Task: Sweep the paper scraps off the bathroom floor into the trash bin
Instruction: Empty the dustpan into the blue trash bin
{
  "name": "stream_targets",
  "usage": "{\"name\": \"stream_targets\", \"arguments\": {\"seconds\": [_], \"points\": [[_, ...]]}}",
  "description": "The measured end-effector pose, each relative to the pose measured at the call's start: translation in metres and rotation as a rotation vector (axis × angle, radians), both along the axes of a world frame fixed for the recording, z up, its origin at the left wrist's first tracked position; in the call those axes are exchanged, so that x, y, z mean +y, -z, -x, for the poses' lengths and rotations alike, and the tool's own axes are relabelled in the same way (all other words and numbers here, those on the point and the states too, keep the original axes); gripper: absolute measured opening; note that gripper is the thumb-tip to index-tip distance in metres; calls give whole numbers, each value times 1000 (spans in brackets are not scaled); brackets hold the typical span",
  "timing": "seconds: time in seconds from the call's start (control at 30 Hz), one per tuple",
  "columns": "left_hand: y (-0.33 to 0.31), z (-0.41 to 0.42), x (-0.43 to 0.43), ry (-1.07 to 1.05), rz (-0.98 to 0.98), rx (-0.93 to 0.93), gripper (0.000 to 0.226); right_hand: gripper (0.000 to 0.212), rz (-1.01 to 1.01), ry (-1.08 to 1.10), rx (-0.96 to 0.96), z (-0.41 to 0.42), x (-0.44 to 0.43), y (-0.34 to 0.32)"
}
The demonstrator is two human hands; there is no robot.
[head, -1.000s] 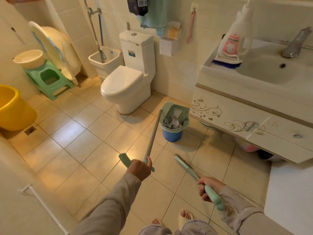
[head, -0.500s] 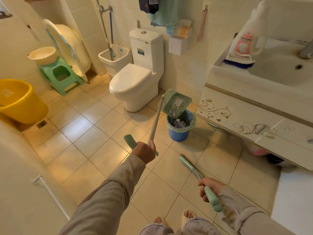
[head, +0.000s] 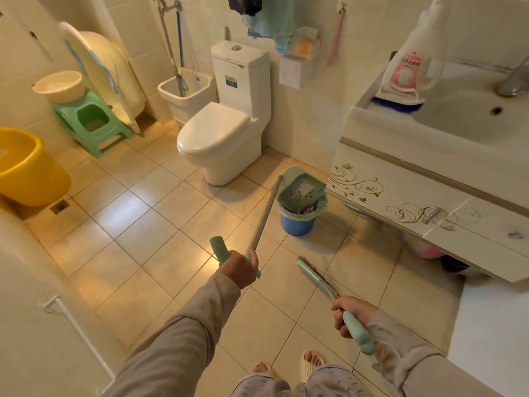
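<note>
My left hand [head: 240, 267] grips the handle of a long green dustpan [head: 300, 187]. Its pan is tipped over the blue trash bin [head: 297, 222], and a white paper scrap lies on the pan's inside. More scraps show inside the bin, which has a pale liner. My right hand [head: 347, 313] holds the green handle of a small broom [head: 317, 277]. The broom's head rests low over the tiled floor, to the right of the dustpan shaft. I see no loose scraps on the floor tiles.
A white toilet [head: 217, 138] stands behind the bin. The sink cabinet [head: 400, 202] overhangs the floor on the right. A yellow tub [head: 25, 167], a green stool [head: 91, 121] with a basin and a mop sink [head: 186, 87] line the left and back.
The dustpan was lifted off the bin rim, then tilted steeply so its contents slid toward the bin. The broom in my right hand has stayed almost still.
</note>
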State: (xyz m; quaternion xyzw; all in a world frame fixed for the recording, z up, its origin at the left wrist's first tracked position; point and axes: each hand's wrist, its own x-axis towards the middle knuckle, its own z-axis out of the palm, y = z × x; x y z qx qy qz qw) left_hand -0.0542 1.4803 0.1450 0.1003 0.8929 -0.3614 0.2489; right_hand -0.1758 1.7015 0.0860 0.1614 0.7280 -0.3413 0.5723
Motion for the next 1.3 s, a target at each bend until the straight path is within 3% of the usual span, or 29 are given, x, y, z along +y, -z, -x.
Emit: {"name": "stream_targets", "arguments": {"seconds": [0.2, 0.47, 0.67, 0.77, 0.9, 1.13, 1.3], "points": [[-8, 5, -13, -2, 23, 18, 59, 35, 21, 29, -3, -2, -1, -2], [5, -7, -2, -392, -175, 190, 51, 34, 15, 41, 7, -7, -1, -4], [10, -12, 8, -947, -571, 432, 40, 47, -14, -9, 6, -8, 2, -6], [10, -26, 2, -1279, -793, 641, 36, 47, -10, -21, 4, -9, 3, -7], [12, -41, -13, -1531, -931, 805, 35, 40, 2, 1, -4, -11, 1, -8], [24, -75, -19, -1716, -834, 579, 32, 40, -29, -43, -3, -21, -9, -5], [28, -87, -21, -1786, -837, 442, 33, 27, -11, 28, -31, -32, -18, 1]]}}
